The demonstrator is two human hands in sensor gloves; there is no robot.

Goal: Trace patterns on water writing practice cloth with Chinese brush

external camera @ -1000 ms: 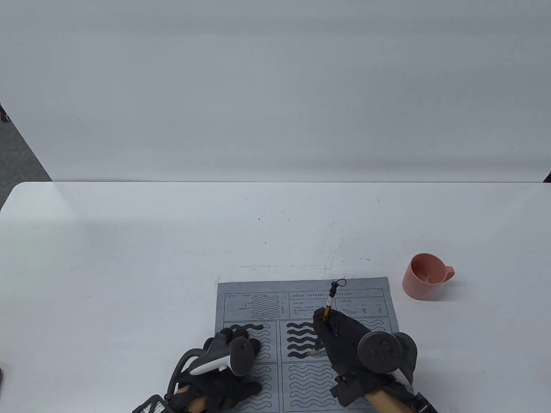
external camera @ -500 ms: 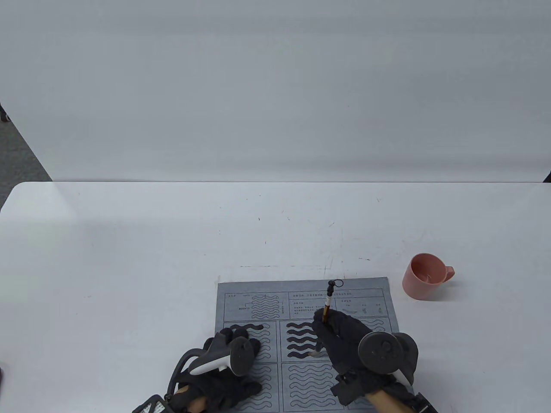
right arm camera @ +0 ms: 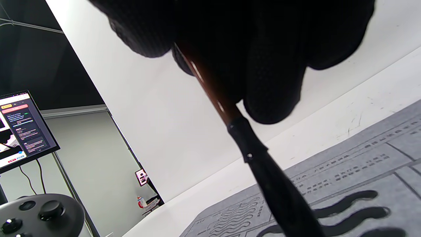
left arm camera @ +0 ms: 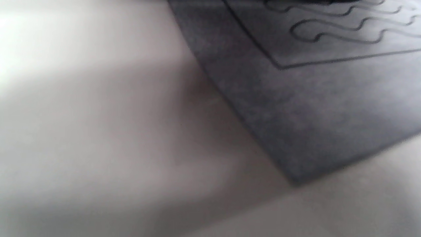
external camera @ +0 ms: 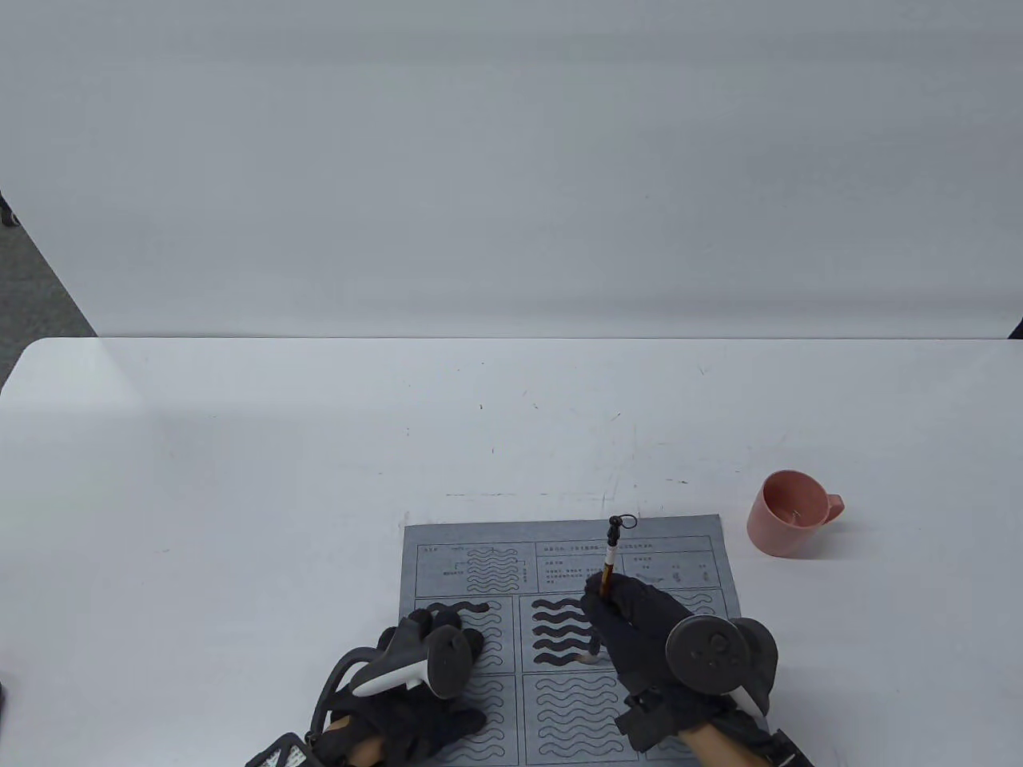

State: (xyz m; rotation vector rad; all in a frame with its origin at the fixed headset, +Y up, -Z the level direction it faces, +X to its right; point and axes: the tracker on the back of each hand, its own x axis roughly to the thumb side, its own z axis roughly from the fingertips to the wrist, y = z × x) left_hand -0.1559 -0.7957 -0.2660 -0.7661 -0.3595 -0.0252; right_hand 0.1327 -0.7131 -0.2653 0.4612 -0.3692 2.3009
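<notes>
Cloth: grey water writing practice cloth [external camera: 559,559] lies flat at the near middle of the white bench [external camera: 240,479].
Right hand: the right hand [external camera: 639,631] grips the Chinese brush [external camera: 609,559] near upright, its tip on the cloth at the end of the fifth dark wave [external camera: 559,659] in the middle panel.
Left hand: the left hand [external camera: 415,687] rests on the cloth's left side, fingers spread flat.
Cup: a pink cup [external camera: 791,513] stands on the bench, right of the cloth.
</notes>
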